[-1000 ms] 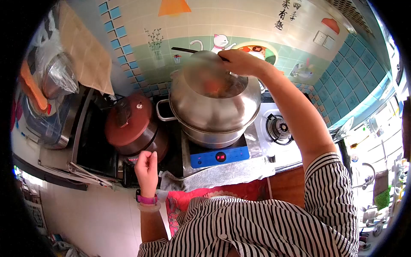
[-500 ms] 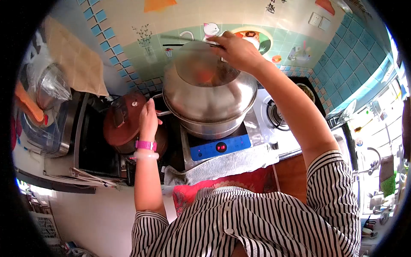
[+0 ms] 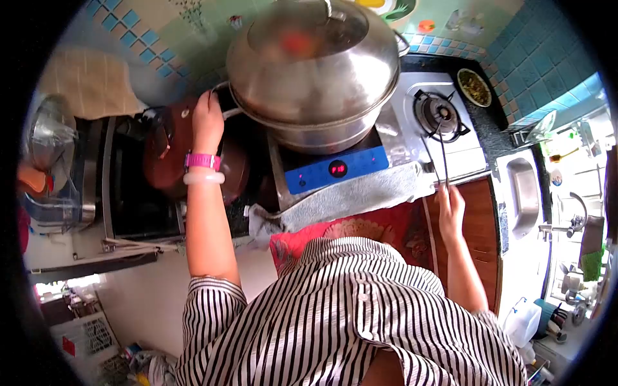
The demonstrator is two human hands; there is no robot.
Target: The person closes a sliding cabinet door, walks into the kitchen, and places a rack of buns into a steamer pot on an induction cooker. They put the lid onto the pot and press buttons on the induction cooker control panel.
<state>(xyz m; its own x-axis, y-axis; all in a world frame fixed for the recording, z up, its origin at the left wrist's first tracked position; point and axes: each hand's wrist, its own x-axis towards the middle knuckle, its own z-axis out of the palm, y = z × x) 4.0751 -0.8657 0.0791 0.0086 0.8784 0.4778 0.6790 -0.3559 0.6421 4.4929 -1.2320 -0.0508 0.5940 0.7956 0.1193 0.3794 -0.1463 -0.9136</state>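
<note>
My left hand (image 3: pixel 208 125), with a pink band at the wrist, is at the left side handle of the large steel pot; its fingers are closed near the handle. The pot's domed lid (image 3: pixel 315 90) is on, with a see-through top that looks fogged. Below the pot is an induction cooker (image 3: pixel 338 168) with a lit red display. At the right, my right hand (image 3: pixel 450 196) grips a pair of dark chopsticks (image 3: pixel 442 154), which point up toward the gas burner (image 3: pixel 441 114).
A brown lidded cooker (image 3: pixel 177 154) stands left of the pot. A grey cloth (image 3: pixel 347 199) lies along the counter's front edge. A dish of food (image 3: pixel 474 87) is at the back right corner, and a sink (image 3: pixel 521 193) is at the right.
My right hand has left the lid's top and come down to the right with the chopsticks. My left hand has risen to the pot's handle. The view has tilted down and turned right.
</note>
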